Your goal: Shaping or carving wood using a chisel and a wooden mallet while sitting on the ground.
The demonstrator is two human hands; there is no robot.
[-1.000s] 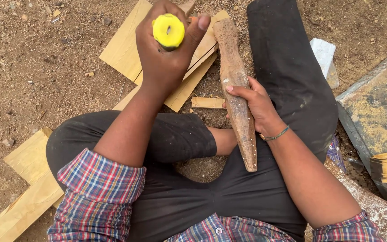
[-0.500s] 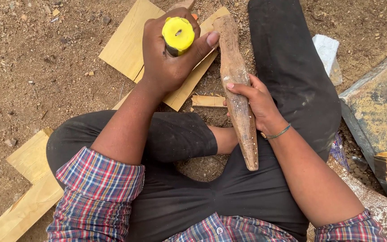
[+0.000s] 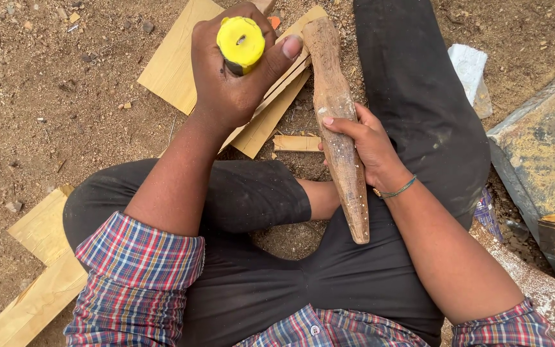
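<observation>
Now yellow-capped handle (image 3: 241, 42) slightly lower.

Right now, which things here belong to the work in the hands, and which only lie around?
In hand:
- left hand grips a yellow-capped tool handle
- right hand holds a tapered wooden club

Lying about:
- plywood sheets on the dirt
- small wood offcut
- pale boards
- white stone

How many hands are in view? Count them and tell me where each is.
2. The left hand, up over the boards, is closed around a yellow-capped handle; the right hand holds a wooden club. No others seem hidden.
</observation>
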